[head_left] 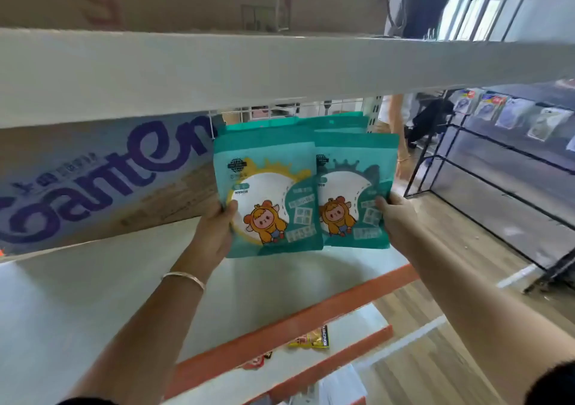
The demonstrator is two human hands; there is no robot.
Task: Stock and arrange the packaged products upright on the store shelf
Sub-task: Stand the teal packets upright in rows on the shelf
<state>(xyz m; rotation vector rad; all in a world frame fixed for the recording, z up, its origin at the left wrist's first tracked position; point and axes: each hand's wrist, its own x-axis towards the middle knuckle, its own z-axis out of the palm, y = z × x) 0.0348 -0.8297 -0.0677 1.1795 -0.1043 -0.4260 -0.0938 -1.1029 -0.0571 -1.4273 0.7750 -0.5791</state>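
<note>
Shelf board bare at front; cardboard box blocks left; upper shelf close overhead; teal pouches fill rear.

A cardboard box with purple lettering lies left; a black wire rack holding hanging packets stands right.

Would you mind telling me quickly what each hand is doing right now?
Left hand: gripping the left teal pouch at its lower left edge.
Right hand: gripping the right teal pouch at its lower right edge.

pouches side by side above shelf | carton left | more pouches behind
</note>
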